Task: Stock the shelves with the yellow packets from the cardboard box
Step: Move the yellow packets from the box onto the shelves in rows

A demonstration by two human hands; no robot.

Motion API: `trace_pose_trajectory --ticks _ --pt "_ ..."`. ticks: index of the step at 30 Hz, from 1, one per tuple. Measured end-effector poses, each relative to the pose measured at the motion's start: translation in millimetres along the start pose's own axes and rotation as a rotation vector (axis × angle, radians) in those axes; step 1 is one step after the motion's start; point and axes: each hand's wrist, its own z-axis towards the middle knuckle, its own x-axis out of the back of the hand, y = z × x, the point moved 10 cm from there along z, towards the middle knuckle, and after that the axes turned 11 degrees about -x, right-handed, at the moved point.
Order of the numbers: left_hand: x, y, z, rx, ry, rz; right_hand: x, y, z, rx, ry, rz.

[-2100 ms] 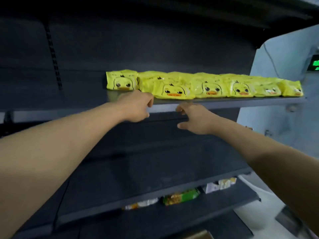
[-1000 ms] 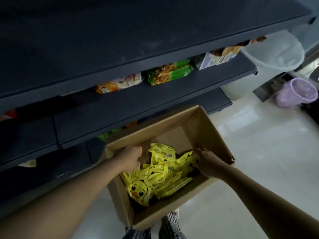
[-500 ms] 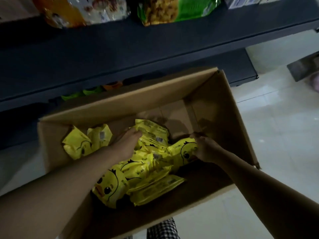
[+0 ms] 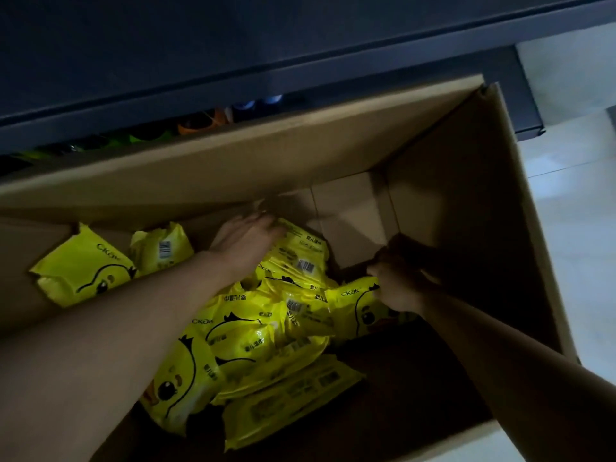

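Glossy plastic yellow packets [image 4: 253,331] lie in a matt cardboard box [image 4: 466,201].

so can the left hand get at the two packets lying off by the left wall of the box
Probably yes. The left hand rests on the middle pile, and those two packets lie uncovered beside its forearm, nothing on top.

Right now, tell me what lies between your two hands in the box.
In the head view, yellow packets heaped in the cardboard box fill the stretch between the left hand and the right hand.
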Motion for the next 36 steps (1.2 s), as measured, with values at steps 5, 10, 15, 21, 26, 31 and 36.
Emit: trace_pose_trajectory --ticks 5,10,15,21,26,31,36 --pt "13.1 -10.9 1.1 -0.021 -0.001 -0.079 -4.2 8.8 -9.3 -0.039 -0.122 0.185" --pt "34.5 -32.8 -17.2 0.153 0.127 -0.303 24.4 17.6 -20.9 -0.1 0.074 0.295" --pt "25.6 -67.9 -40.0 0.364 0.203 -0.685 48.4 18.4 -26.2 -0.149 0.15 0.267" --pt "0.6 -83.5 -50.3 0.419 0.099 -0.671 74.1 8.8 -30.7 -0.183 0.312 0.262" --pt "-14.9 -74.1 -42.6 0.477 0.082 -0.715 63.0 -1.1 -29.3 -0.197 0.283 0.32" --pt "8.2 -69.9 -40.4 0.496 0.139 -0.535 66.9 -13.0 -39.7 -0.137 0.276 0.344" --pt "38.1 -68.1 -67.6 0.489 0.176 -0.587 98.0 -15.5 -74.9 -0.087 0.295 0.517"
